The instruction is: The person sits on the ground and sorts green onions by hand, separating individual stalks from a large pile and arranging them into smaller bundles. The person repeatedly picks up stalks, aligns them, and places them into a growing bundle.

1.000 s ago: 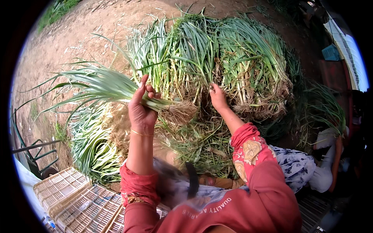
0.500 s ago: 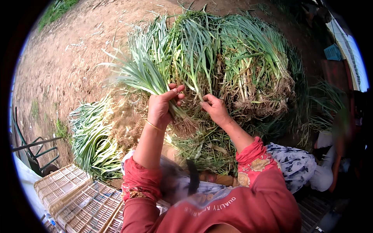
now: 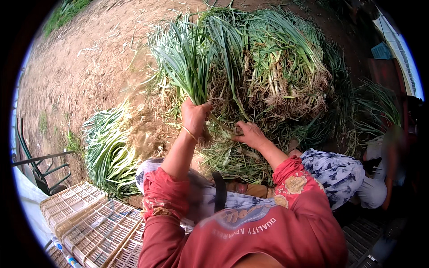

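Observation:
My left hand (image 3: 195, 117) is closed around a bunch of green onions (image 3: 190, 73), leaves fanning up and away, with brown roots hanging below my fist. Lower and to the right, my right hand (image 3: 252, 135) has its thumb and fingers pinched together on the end of a thin pale stalk (image 3: 227, 128), which slants from the left hand. Beyond both hands lies a big heap of unsorted green onions (image 3: 286, 67), roots toward me. Below the hands are loose trimmed leaves (image 3: 232, 156). A neater pile of pale-stemmed green onions (image 3: 109, 152) rests at the left.
Slatted plastic crates (image 3: 98, 228) stand at the lower left, near a dark metal frame (image 3: 42, 165). Bare soil (image 3: 85, 67) stretches across the upper left. A blue basket (image 3: 381, 51) sits at the far right. Another person's patterned leg (image 3: 373, 192) may be at right; it is unclear.
My left hand has shifted slightly right, turning the bunch from leaning left to nearly upright. My right hand has moved down a little, still pinching. The view has also shifted slightly.

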